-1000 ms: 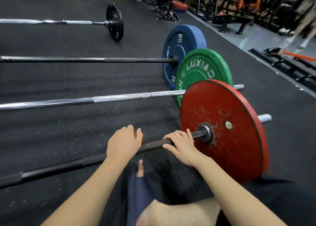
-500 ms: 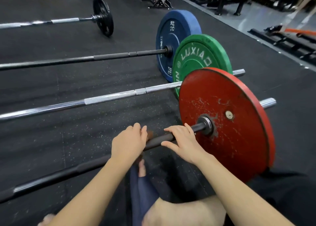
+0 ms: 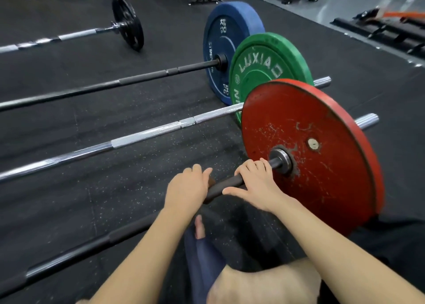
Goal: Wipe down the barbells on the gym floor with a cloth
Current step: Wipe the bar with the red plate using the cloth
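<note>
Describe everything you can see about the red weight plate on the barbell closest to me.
The red plate is a large disc, seemingly painted, its face heavily scuffed and chipped, with a small round metal inset near the centre. It stands on edge on the black rubber floor, threaded on the nearest bar against a steel collar, the chrome sleeve end poking out behind. It partly hides the green plate. The right hand grips the bar just short of the collar, not touching the plate.
</note>
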Motion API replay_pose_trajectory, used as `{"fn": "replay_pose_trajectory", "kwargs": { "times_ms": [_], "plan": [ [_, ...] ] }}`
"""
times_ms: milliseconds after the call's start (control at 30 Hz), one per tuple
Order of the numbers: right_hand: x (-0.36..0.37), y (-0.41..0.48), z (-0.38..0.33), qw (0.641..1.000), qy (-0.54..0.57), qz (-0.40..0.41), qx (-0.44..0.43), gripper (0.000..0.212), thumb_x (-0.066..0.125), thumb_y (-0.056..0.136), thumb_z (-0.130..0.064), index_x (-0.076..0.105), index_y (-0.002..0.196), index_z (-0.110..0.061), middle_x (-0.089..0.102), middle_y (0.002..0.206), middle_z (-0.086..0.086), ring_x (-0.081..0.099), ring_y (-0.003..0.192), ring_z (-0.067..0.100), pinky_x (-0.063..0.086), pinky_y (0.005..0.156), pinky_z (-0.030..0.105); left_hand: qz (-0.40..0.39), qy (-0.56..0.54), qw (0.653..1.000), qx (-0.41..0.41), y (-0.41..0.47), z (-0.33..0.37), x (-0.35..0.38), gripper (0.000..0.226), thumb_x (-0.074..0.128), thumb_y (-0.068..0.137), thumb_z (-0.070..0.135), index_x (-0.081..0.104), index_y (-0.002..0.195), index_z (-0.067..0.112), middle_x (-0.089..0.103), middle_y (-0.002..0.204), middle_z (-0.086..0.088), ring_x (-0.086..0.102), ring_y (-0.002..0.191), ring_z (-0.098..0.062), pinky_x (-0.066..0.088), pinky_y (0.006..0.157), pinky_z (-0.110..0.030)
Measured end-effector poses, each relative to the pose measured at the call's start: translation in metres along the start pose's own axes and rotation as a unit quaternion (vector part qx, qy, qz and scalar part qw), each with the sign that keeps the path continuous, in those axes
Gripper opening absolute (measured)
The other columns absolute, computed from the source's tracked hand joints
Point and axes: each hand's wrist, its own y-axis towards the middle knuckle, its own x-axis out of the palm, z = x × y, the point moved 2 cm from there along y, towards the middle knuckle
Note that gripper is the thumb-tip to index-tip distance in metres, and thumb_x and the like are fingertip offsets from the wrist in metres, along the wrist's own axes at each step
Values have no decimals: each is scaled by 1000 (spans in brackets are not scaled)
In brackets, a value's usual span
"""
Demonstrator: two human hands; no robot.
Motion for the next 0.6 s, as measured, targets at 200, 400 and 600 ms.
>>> {"fn": "replay_pose_trajectory", "kwargs": {
  "times_ms": [200, 400, 600],
  "plan": [
    [-4, 0, -2, 1000, -5, 9, -3, 76, 34, 83, -88, 55, 118, -24, 45, 118, -6, 42, 117, 21, 11, 120, 45, -25, -44, 999, 16, 3, 10, -11, 43, 24, 112, 44, 53, 119, 13, 66, 110, -10, 64, 100, -36, 47, 85, -43],
    [-2, 0, -1, 1000, -24, 10, -9, 89, 15, 81, -93, 55, 119, -24, 46, 115, -5, 44, 113, 22, 14, 120, 47, -17, -192, 980, -51, -20, -13, -10, 42, 31, 106, 56, 50, 103, 18, 62, 109, -3, 62, 99, -34, 48, 84, -45],
    [0, -3, -1, 999, -27, 10, -14, 89, 13, 81, -93, 54, 120, -25, 44, 114, -6, 44, 112, 21, 12, 121, 47, -44, -163, 985, -21, -29, -10, -15, 36, 30, 107, 53, 46, 113, 20, 56, 113, -4, 60, 100, -31, 48, 87, -46]
  ]
}}
